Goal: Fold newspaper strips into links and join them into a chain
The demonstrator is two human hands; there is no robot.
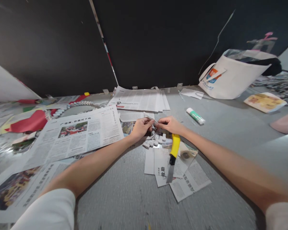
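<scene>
My left hand (141, 127) and my right hand (171, 124) are close together at the middle of the grey table. Both are closed, pinching a small strip of paper (155, 122) between the fingertips. Just beneath them lie several small folded paper pieces (155, 140). Below my right hand rests a craft knife (174, 147) with a yellow handle, its blade out and pointing toward me. It lies across cut newspaper pieces (189, 179). Part of the strip is hidden behind my fingers.
Newspaper sheets (86, 131) spread over the left side, beside a folded-paper chain (84, 103) and red paper (30, 121). More sheets (139, 97) lie at the back. A glue stick (195, 116), a white bag (232, 76) and a yellow-and-white packet (265, 102) are on the right.
</scene>
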